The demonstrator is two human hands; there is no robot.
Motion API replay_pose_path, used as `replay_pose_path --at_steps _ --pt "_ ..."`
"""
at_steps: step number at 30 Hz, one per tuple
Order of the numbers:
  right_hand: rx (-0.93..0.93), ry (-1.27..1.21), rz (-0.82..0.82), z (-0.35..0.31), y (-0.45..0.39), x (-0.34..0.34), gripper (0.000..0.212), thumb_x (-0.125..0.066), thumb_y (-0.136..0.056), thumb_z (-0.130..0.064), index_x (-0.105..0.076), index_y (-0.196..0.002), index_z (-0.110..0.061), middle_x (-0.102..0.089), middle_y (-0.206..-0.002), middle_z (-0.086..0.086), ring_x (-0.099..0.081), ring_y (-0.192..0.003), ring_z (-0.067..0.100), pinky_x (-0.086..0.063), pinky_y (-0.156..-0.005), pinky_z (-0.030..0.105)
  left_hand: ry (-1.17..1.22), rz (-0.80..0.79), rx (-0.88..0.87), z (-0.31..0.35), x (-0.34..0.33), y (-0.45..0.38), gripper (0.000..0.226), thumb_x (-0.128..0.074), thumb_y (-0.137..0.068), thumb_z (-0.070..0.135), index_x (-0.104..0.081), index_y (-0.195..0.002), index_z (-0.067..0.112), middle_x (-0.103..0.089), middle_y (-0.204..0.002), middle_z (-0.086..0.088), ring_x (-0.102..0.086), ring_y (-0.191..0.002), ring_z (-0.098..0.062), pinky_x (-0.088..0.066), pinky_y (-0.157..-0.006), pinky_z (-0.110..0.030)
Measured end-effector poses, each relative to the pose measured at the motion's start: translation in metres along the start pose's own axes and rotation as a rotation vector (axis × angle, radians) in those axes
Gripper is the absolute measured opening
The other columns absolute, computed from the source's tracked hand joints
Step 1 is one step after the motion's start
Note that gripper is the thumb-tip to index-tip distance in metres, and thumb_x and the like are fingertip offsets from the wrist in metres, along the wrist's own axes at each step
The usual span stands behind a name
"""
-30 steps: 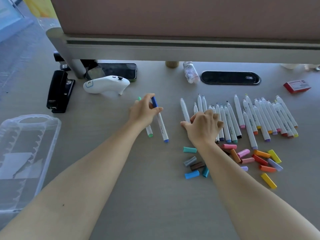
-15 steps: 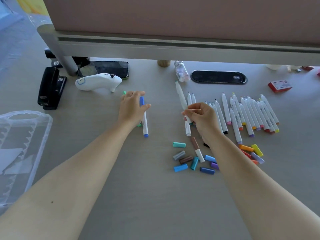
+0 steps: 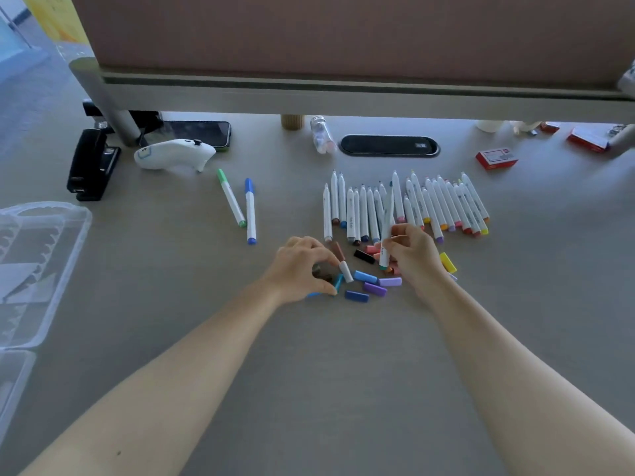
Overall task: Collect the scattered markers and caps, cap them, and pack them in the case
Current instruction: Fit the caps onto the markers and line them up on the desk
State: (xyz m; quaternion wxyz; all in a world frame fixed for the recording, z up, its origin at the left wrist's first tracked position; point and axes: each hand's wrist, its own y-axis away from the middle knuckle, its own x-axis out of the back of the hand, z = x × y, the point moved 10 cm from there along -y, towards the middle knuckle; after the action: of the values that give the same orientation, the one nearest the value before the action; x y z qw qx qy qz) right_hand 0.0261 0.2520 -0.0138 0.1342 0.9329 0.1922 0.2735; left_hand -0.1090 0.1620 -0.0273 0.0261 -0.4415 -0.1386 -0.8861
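Observation:
My right hand [image 3: 417, 255] pinches a white marker [image 3: 387, 231] almost upright, its green end low over the loose caps [image 3: 369, 281]. These caps, in blue, purple, teal, brown, black, pink and yellow, lie in a small heap in the middle of the desk. My left hand [image 3: 299, 266] hovers on the heap's left side, thumb and forefinger apart around a teal cap [image 3: 338, 282], hiding some caps. Behind them lies a row of uncapped markers [image 3: 433, 207]. A capped green marker [image 3: 231, 198] and a capped blue marker [image 3: 251, 211] lie further left. The clear plastic case [image 3: 44, 266] lies open at the left edge.
Along the back of the desk lie a black stapler [image 3: 92, 164], a white controller [image 3: 173, 154], a phone [image 3: 202, 132], a small bottle [image 3: 321, 135], a black cable grommet [image 3: 388, 145] and a red box [image 3: 496, 159]. A partition rail [image 3: 343, 94] overhangs the desk's far side.
My left hand let go of the blue marker and moved right to the caps. My right hand lifted a marker out of the row and brought it down over the caps.

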Motion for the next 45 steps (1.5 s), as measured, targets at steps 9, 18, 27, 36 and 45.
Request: replay_pose_path --at_steps 9,18,27,36,45 --pt "0.001 -0.088 -0.095 0.013 0.018 -0.001 0.023 -0.051 -0.091 -0.005 -0.05 -0.114 -0.003 -0.061 -0.112 0.016 -0.064 -0.097 0.028 -0.053 -0.082 0.034 -0.294 0.035 -0.025 0.015 -0.017 0.006 0.048 -0.065 -0.08 0.037 -0.053 -0.124 0.024 -0.038 -0.134 0.0 -0.022 -0.131 -0.02 -0.019 -0.103 -0.033" --pt "0.077 0.067 -0.155 0.017 0.032 -0.015 0.015 -0.06 -0.086 -0.009 -0.049 -0.093 -0.017 -0.057 -0.082 -0.002 -0.054 -0.068 0.008 -0.047 -0.061 0.019 0.621 0.288 0.224 -0.006 0.017 0.009 0.023 -0.065 -0.081 0.008 -0.047 -0.095 0.014 -0.047 -0.077 0.008 -0.047 -0.072 -0.007 -0.043 -0.065 -0.018" --pt "0.167 0.093 -0.2 0.0 0.04 -0.041 0.014 -0.06 -0.086 -0.013 -0.053 -0.098 -0.013 -0.056 -0.089 -0.003 -0.053 -0.074 0.007 -0.041 -0.055 0.011 1.243 0.469 0.473 -0.048 0.025 0.026 0.022 -0.059 -0.085 0.0 -0.044 -0.074 0.014 -0.063 -0.069 -0.005 -0.063 -0.051 -0.01 -0.05 -0.048 -0.017" --pt "0.184 0.066 -0.191 -0.005 0.042 -0.049 0.011 -0.06 -0.087 -0.012 -0.051 -0.089 -0.019 -0.06 -0.089 0.005 -0.054 -0.073 0.011 -0.045 -0.059 0.017 1.5 0.514 0.542 -0.062 0.019 0.027 0.023 -0.056 -0.088 0.006 -0.042 -0.071 0.012 -0.063 -0.044 0.003 -0.062 -0.041 -0.007 -0.048 -0.041 -0.013" --pt "0.192 0.092 -0.185 -0.011 0.035 -0.049 0.013 -0.058 -0.087 -0.009 -0.05 -0.091 -0.018 -0.061 -0.093 0.009 -0.055 -0.078 0.018 -0.044 -0.059 0.016 1.518 0.496 0.511 -0.061 0.023 0.021 0.022 -0.057 -0.087 0.007 -0.043 -0.071 0.012 -0.064 -0.045 0.002 -0.062 -0.041 -0.007 -0.049 -0.043 -0.014"
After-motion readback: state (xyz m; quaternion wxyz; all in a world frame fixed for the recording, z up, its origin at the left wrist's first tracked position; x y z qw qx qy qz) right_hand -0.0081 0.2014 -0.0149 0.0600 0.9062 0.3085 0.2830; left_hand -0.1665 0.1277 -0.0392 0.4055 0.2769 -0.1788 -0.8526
